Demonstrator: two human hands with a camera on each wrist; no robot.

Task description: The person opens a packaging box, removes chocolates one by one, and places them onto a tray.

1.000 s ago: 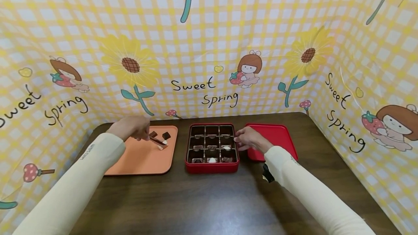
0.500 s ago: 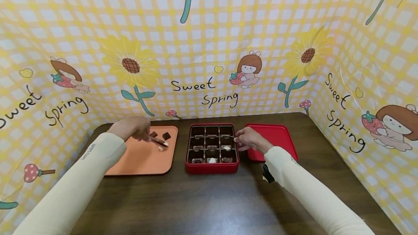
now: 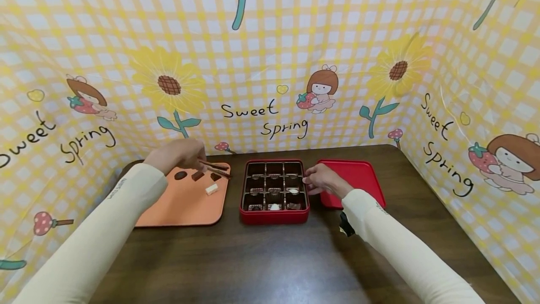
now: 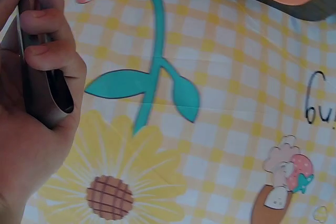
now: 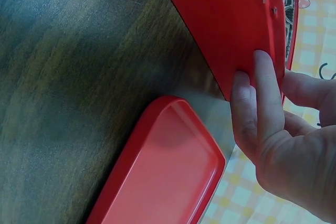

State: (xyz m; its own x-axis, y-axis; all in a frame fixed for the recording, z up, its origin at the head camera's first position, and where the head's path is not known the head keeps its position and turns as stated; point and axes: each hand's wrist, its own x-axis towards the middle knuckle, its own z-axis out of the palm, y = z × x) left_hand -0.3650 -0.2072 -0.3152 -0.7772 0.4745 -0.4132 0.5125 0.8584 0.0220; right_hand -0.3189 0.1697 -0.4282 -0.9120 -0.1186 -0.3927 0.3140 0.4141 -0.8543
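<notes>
My left hand grips brown tongs above the far right part of an orange tray. The tongs' arms look spread, and I see nothing between their tips. Below them on the tray lie a white chocolate and several dark chocolates. In the left wrist view, the fingers curl round the tongs' bent end. My right hand rests its extended fingers on the right wall of a red box, its thumb near the rim. Chocolates, one white, sit in the box's near compartments.
A red lid lies right of the box, inner side up, close to the right hand. The dark wooden table stretches out in front. A yellow checked cloth stands behind and along both sides.
My left hand has lifted the tongs off the white chocolate and moved up and right. That chocolate stays on the tray. The right hand and the box have not moved.
</notes>
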